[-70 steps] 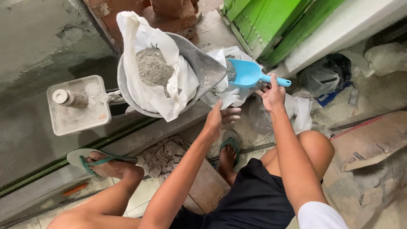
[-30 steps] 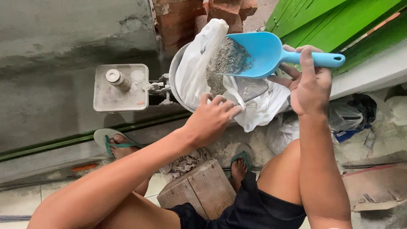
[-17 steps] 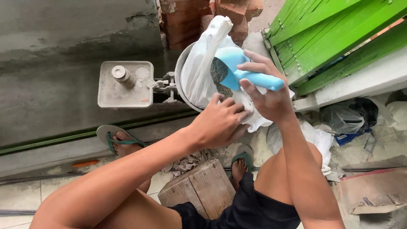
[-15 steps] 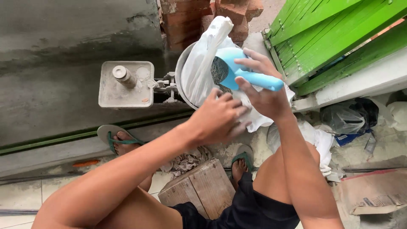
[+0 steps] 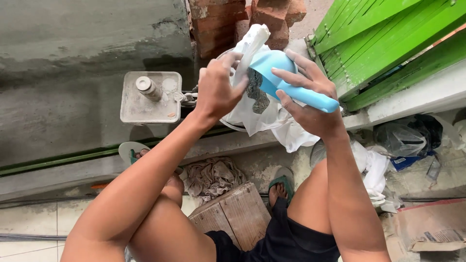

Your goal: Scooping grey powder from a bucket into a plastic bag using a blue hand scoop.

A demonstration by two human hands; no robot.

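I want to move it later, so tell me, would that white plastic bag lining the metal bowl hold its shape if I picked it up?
Probably not. The white plastic bag looks thin and floppy: it drapes in folds over the bowl rim, and the left hand holds its edge up. The grey powder clinging to the blue scoop suggests the bag would sag and feel heavy for its size.

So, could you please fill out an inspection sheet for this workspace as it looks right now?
Surface: grey concrete ledge, tiled floor below.
Job's things: blue scoop tipped, grey powder inside; white bag lining a metal bowl.
Clutter: crumpled rag, wooden block, plastic bags, cardboard.
Hands: right hand grips scoop handle; left hand at the bag's top.
Cables: nothing seen.
Surroundings: bricks, green slatted panel, square tray with small bottle.
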